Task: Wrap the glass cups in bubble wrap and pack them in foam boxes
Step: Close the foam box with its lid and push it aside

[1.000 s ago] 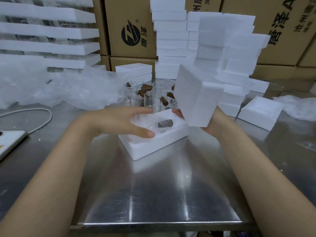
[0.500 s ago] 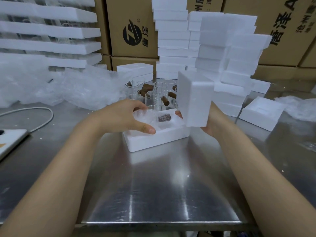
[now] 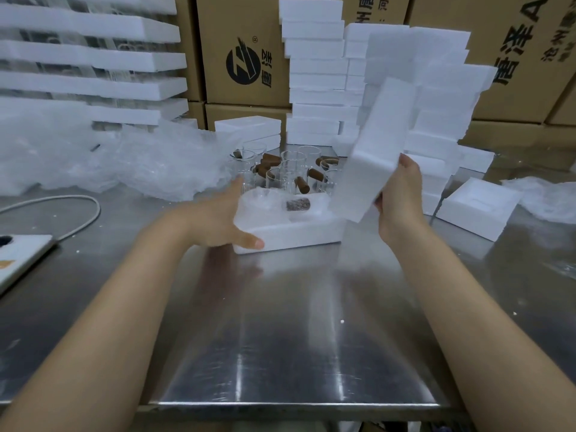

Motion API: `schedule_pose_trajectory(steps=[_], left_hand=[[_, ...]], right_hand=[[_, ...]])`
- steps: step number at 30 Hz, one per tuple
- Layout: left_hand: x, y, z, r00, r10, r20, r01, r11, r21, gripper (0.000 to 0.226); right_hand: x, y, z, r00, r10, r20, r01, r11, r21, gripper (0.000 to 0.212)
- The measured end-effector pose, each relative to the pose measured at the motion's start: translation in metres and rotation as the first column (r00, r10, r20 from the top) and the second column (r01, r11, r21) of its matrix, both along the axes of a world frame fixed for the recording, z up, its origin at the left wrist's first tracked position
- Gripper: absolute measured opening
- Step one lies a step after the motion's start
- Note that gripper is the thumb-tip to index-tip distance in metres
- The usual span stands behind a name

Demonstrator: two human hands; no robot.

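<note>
The left hand [image 3: 218, 219] is gripping the left end of the open foam box [image 3: 299, 235], thumb on its near side, while the box is sitting on the bench [image 3: 296, 338]. A bubble-wrapped cup [image 3: 280, 204] is lying in its hollow, brown handle showing. The right hand [image 3: 400, 198] is clutching the foam lid [image 3: 371, 157], tilting it steeply above the box's right end. Bare glass cups [image 3: 293, 169] are standing just beyond, with bubble wrap [image 3: 156, 163] lying far left.

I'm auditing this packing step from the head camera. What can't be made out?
All head view.
The wrapped cup in the foam box: bubble wrap blurs it; only its brown handle shows.
The right hand: fingers mostly behind the foam lid it holds.
The lid's far face: turned away.
The white device, left edge: cut off by the frame.
</note>
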State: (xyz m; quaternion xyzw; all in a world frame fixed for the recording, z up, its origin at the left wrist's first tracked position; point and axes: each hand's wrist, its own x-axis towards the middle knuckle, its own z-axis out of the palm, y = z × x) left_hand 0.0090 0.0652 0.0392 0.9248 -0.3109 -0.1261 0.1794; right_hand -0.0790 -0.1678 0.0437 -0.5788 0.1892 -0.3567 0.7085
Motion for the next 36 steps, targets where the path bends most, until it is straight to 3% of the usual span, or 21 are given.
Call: schedule_pose_trajectory(steps=[4, 7, 9, 12, 15, 18, 21, 23, 25, 27, 29, 34, 36], left_hand=[[-0.012, -0.007, 0.009, 0.997, 0.042, 0.068, -0.021, 0.961, -0.277, 0.12], [-0.017, -0.012, 0.014, 1.0, -0.003, -0.006, -0.001, 0.845, -0.535, 0.108], [-0.019, -0.013, 0.014, 0.996, -0.057, -0.066, 0.001, 0.761, -0.649, 0.106], [-0.017, -0.015, 0.014, 0.999, -0.008, -0.051, -0.029, 0.72, -0.693, 0.095], [-0.01, -0.017, 0.015, 0.962, -0.104, -0.253, -0.143, 0.6, -0.787, 0.071], [-0.008, -0.017, 0.016, 0.869, -0.219, -0.443, -0.334, 0.4, -0.853, 0.048], [-0.005, -0.016, 0.014, 0.857, -0.17, -0.487, -0.423, 0.308, -0.852, 0.053], [-0.004, -0.016, 0.012, 0.875, -0.095, -0.474, -0.426, 0.313, -0.849, 0.057], [-0.001, -0.017, 0.009, 0.884, -0.009, -0.467, -0.44, 0.319, -0.839, 0.059], [-0.002, -0.019, 0.006, 0.881, 0.018, -0.472, -0.45, 0.339, -0.827, 0.059], [-0.001, -0.02, 0.004, 0.879, 0.051, -0.474, -0.456, 0.378, -0.806, 0.053], [0.0, -0.025, -0.003, 0.875, 0.1, -0.473, -0.459, 0.48, -0.748, 0.033], [0.0, -0.027, -0.007, 0.885, 0.154, -0.438, -0.446, 0.547, -0.708, 0.043]], right_hand=[[0.0, 0.007, 0.001, 0.996, 0.012, 0.088, -0.014, 1.0, 0.022, 0.024], [0.005, 0.017, -0.001, 0.983, 0.058, 0.175, -0.076, 0.992, 0.098, 0.029], [0.006, 0.024, -0.003, 0.948, 0.183, 0.26, -0.224, 0.964, 0.14, 0.029], [0.005, 0.03, -0.006, 0.847, 0.337, 0.412, -0.452, 0.864, 0.223, 0.028], [0.003, 0.032, -0.008, 0.789, 0.399, 0.467, -0.555, 0.788, 0.265, 0.031], [0.003, 0.036, -0.005, 0.813, 0.446, 0.374, -0.548, 0.802, 0.236, 0.029], [0.005, 0.03, 0.001, 0.845, 0.347, 0.406, -0.503, 0.774, 0.385, 0.025], [0.005, 0.02, 0.002, 0.882, 0.274, 0.383, -0.445, 0.753, 0.485, 0.024], [0.006, 0.014, -0.004, 0.935, 0.272, 0.228, -0.344, 0.849, 0.4, 0.031], [0.008, 0.016, -0.011, 0.97, 0.234, -0.06, -0.234, 0.972, 0.017, 0.019], [0.011, 0.022, -0.017, 0.963, 0.115, -0.244, -0.182, 0.946, -0.27, 0.005], [0.012, 0.018, -0.021, 0.94, 0.061, -0.335, -0.165, 0.943, -0.289, 0.009], [0.012, 0.018, -0.022, 0.922, 0.078, -0.38, -0.194, 0.941, -0.278, 0.011]])
